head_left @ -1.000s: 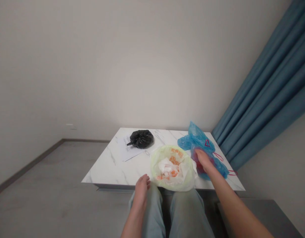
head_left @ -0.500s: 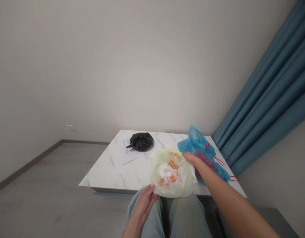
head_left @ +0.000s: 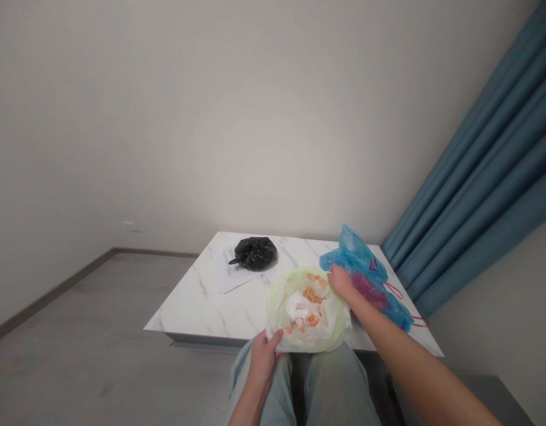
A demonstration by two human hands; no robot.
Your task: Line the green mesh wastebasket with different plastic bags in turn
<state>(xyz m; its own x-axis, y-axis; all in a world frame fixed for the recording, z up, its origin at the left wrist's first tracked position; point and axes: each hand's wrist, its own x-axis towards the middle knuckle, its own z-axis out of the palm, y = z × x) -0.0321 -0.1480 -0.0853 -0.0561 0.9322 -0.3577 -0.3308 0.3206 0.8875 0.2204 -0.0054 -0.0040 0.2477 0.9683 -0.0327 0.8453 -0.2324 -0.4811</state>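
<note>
A round, pale green bin (head_left: 277, 296) lined with a whitish plastic bag (head_left: 330, 319) leans at the table's front edge, above the knees. Crumpled white tissue (head_left: 302, 309) lies inside it, and orange print shows on the bag. My left hand (head_left: 265, 350) grips the lower left of the rim, thumb on top. At the upper right of the rim, my right hand (head_left: 339, 280) is closed on the bag's edge.
On the marble-patterned table (head_left: 197, 302), a knotted black bag (head_left: 256, 253) rests partly on a printed sheet (head_left: 231, 278). Blue plastic bags (head_left: 355, 248) with a reddish bag (head_left: 368, 290) and pink ties lie at the right. A blue curtain (head_left: 472, 154) hangs beyond.
My left hand has shifted its hold, with its thumb now over the rim. My right hand's fingers have closed more tightly at the bag's edge. The view has moved slightly.
</note>
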